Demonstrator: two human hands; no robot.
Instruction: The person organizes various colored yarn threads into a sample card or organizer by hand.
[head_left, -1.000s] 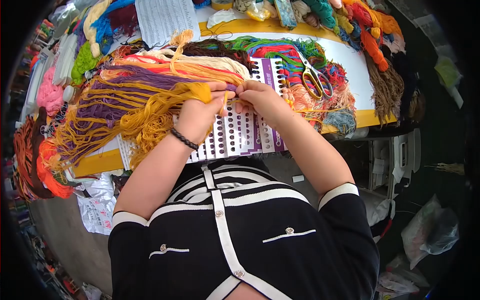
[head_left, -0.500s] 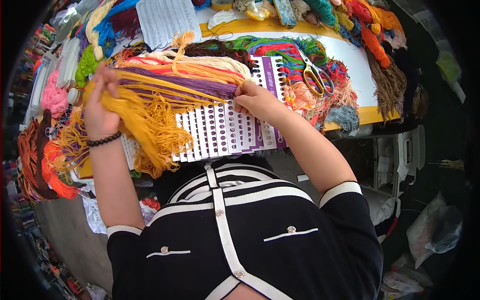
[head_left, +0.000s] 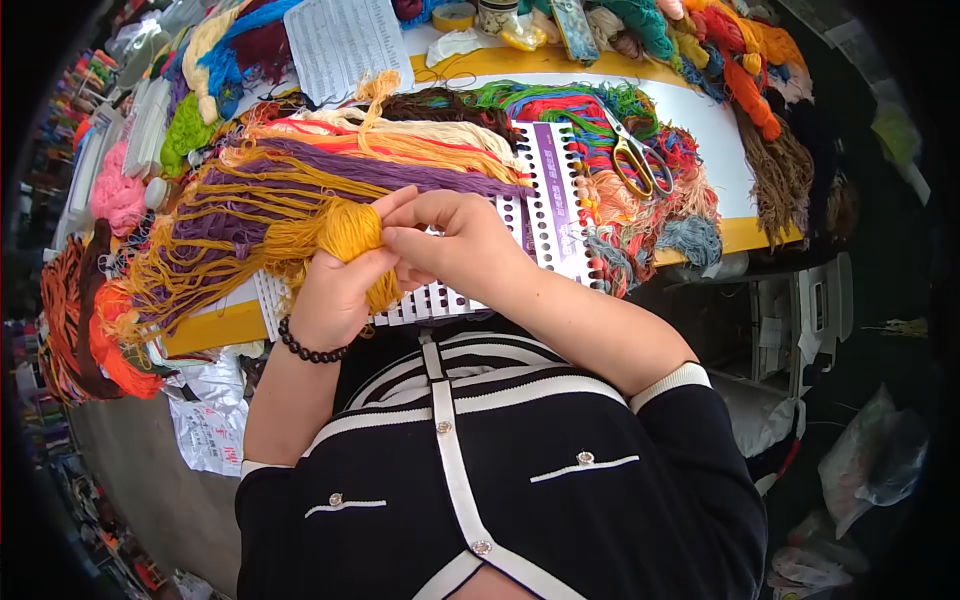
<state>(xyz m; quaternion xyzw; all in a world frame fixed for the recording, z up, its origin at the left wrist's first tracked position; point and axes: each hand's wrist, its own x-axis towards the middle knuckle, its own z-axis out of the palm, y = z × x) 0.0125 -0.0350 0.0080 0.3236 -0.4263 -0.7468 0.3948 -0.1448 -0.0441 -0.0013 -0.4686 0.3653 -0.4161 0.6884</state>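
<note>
My left hand [head_left: 345, 285], with a dark bead bracelet at the wrist, is closed around a bundle of yellow thread [head_left: 352, 228]. Against the bundle's right side, my right hand [head_left: 445, 235] has its fingers bent together; what they pinch is too small to make out. Purple thread [head_left: 430, 178] runs behind both hands, with yellow strands spread over its left part. White cards with punched holes [head_left: 440, 300] lie partly hidden under my hands, and a purple-and-white card [head_left: 552, 190] shows to their right.
Scissors [head_left: 634, 165] rest on multicoloured thread at the right. A printed sheet [head_left: 348, 45] lies at the back left. Orange and red thread [head_left: 755, 85] hangs at the back right. Pink thread [head_left: 118, 190] sits at the far left.
My left hand has moved right and down with the yellow thread, now gathered in a rounded bundle. My right hand has left the card's edge and moved left to meet it.
</note>
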